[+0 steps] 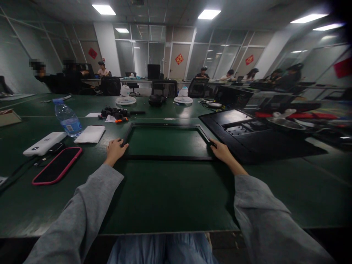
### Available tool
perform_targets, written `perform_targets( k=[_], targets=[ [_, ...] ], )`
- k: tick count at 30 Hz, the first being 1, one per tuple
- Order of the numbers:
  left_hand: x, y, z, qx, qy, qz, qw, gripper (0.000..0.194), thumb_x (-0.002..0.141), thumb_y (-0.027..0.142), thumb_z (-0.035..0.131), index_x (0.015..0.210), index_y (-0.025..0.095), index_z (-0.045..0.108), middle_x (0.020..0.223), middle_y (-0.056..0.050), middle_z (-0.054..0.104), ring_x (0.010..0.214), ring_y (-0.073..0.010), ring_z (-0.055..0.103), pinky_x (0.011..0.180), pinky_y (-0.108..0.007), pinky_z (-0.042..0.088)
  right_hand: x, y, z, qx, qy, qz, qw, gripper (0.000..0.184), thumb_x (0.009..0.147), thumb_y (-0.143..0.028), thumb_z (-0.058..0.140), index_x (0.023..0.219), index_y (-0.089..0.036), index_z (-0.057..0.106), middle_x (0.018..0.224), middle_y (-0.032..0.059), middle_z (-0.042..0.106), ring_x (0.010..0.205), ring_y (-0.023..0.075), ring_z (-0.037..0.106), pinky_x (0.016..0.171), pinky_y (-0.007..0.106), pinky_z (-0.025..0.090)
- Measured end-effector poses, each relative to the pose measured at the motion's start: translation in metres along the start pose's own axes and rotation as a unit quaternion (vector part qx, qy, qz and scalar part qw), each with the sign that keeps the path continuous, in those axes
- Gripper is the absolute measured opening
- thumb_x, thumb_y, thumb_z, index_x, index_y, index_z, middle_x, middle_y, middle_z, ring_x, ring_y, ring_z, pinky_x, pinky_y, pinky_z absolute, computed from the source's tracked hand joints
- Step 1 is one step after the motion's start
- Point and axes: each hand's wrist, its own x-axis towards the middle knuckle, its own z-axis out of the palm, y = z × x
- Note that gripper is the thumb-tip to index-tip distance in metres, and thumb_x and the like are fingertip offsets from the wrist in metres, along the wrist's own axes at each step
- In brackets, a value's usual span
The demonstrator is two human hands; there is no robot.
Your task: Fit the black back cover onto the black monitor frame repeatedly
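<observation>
A thin black rectangular frame (pixel 167 158), like a monitor bezel, lies on or just above the green table (pixel 165 198); I cannot tell which. Its middle is hollow, and the green tabletop shows through. My left hand (pixel 116 149) grips its left side, fingers curled round the edge. On the opposite side, my right hand (pixel 220 149) holds the right edge with the thumb on top. To the right of the frame lies a large black panel (pixel 258 141), apparently a monitor's back cover, with a rectangular opening in it.
At left are a water bottle (pixel 67 119), a tissue pack (pixel 90 134), a white power bank (pixel 45 143) and a red-rimmed phone (pixel 57 165). Small fans (pixel 125 97) and a cluster of dark parts (pixel 114 112) stand farther back. Tools and cables crowd the right. Several people sit at far desks.
</observation>
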Motion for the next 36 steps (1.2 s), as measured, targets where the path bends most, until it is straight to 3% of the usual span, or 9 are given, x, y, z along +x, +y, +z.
perform_targets(
  k=[6,12,18,21,25,30,36],
  targets=[
    [0.001,-0.001,0.001,0.001,0.003,0.000,1.000,0.047,0.096,0.048,0.055,0.132,0.023,0.072,0.154,-0.011,0.055,0.144,-0.0406,0.042,0.112,-0.060,0.041,-0.004,-0.014,-0.009,0.015,-0.001,0.009,1.000,0.048,0.080,-0.018,0.062,0.126,-0.020,0.074,0.113,0.0089,0.078,0.112,0.0301,0.072,0.106,0.044,0.053],
    [0.001,-0.002,0.003,-0.002,0.013,0.001,1.000,0.043,0.096,0.045,0.056,0.130,0.023,0.073,0.152,-0.011,0.057,0.142,-0.0393,0.044,0.113,-0.058,0.041,-0.007,-0.023,-0.013,0.021,-0.005,0.017,1.000,0.047,0.078,-0.017,0.064,0.124,-0.020,0.074,0.114,0.0101,0.077,0.114,0.0304,0.071,0.107,0.045,0.052],
    [0.000,0.002,0.002,-0.051,0.057,0.020,0.997,0.045,0.098,0.042,0.052,0.135,0.022,0.070,0.149,-0.011,0.059,0.142,-0.0364,0.044,0.114,-0.056,0.039,-0.003,-0.016,-0.009,0.004,-0.003,0.031,0.999,0.049,0.080,-0.015,0.059,0.127,-0.018,0.073,0.116,0.0096,0.077,0.112,0.0279,0.072,0.107,0.042,0.051],
    [-0.002,0.006,0.000,-0.081,0.067,0.067,0.992,0.046,0.098,0.046,0.053,0.135,0.024,0.070,0.148,-0.010,0.061,0.141,-0.0342,0.045,0.115,-0.056,0.039,0.000,-0.005,-0.007,-0.008,0.012,0.032,0.999,0.051,0.081,-0.015,0.060,0.130,-0.017,0.071,0.117,0.0112,0.077,0.112,0.0284,0.072,0.106,0.042,0.052],
    [-0.015,0.020,-0.007,-0.100,0.019,0.150,0.983,0.048,0.096,0.056,0.055,0.132,0.028,0.071,0.148,-0.007,0.061,0.142,-0.0320,0.045,0.116,-0.055,0.037,0.001,0.006,-0.006,-0.020,0.041,0.055,0.997,0.051,0.081,-0.020,0.063,0.131,-0.016,0.070,0.118,0.0132,0.076,0.110,0.0294,0.072,0.104,0.044,0.052],
    [-0.038,0.038,-0.018,-0.080,-0.089,0.184,0.976,0.050,0.089,0.065,0.064,0.127,0.034,0.073,0.148,-0.007,0.061,0.142,-0.0350,0.046,0.114,-0.062,0.033,-0.002,0.008,-0.007,-0.020,0.065,0.074,0.995,0.047,0.081,-0.024,0.065,0.127,-0.018,0.072,0.114,0.0115,0.078,0.107,0.0291,0.072,0.101,0.044,0.053],
    [-0.044,0.040,-0.019,-0.089,-0.108,0.206,0.969,0.041,0.082,0.062,0.074,0.113,0.036,0.077,0.144,-0.004,0.064,0.137,-0.0339,0.051,0.115,-0.059,0.033,-0.004,0.006,-0.009,-0.004,0.061,0.086,0.994,0.045,0.080,-0.025,0.066,0.124,-0.019,0.072,0.113,0.0116,0.078,0.105,0.0274,0.073,0.098,0.042,0.054]
  ],
)
